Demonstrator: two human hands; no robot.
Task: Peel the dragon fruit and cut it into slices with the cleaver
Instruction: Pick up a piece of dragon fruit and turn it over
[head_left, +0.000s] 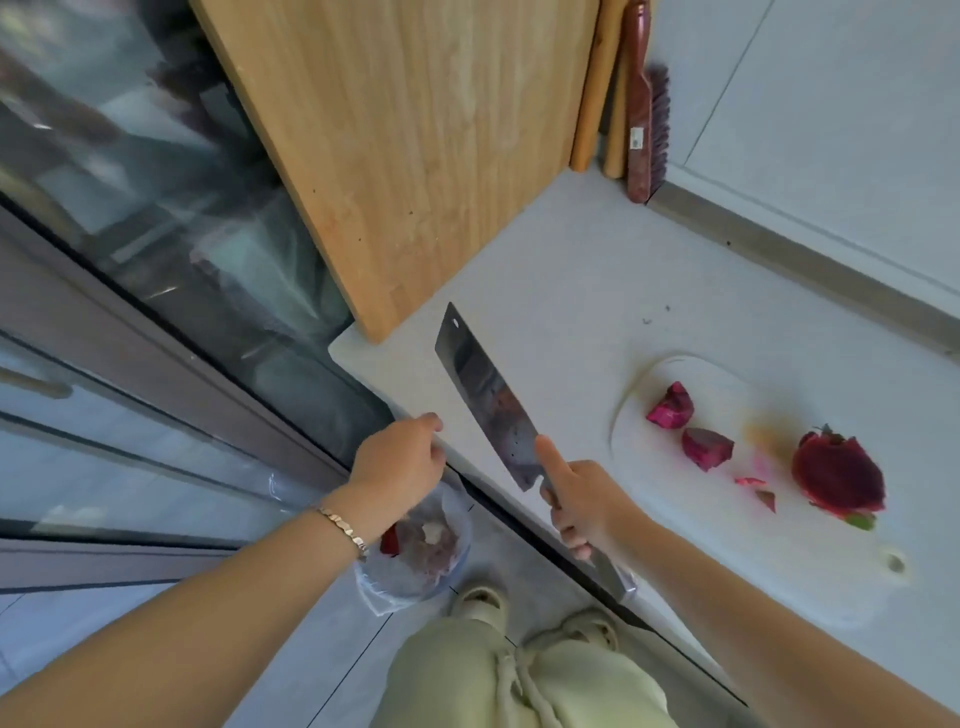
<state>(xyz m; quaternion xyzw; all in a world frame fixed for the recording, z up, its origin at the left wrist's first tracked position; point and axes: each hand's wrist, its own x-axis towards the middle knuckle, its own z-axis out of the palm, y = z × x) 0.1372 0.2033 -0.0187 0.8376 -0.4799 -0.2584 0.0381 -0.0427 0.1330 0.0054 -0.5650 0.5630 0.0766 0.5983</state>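
Right hand (582, 506) grips the cleaver (483, 395) handle, forefinger laid along the blade; blade raised at mid-frame, tip toward upper left. Left hand (400, 460) hangs over the bin (415, 556) at lower centre, fingers curled, palm hidden; cannot tell if it holds anything.

Fruit (839, 478) sits on the white board (691, 374) at right, part-peeled, with two chunks (671, 408) and scraps (750, 481) beside it.

Risks, judged:
- Blade in the air close to the left hand; a swing back to the board could nick it.
- Wet flesh may slide under the edge.

Around: wooden board (415, 156) leaning at upper centre, brush (647, 119) at upper right. Chunks lie between cleaver and fruit.
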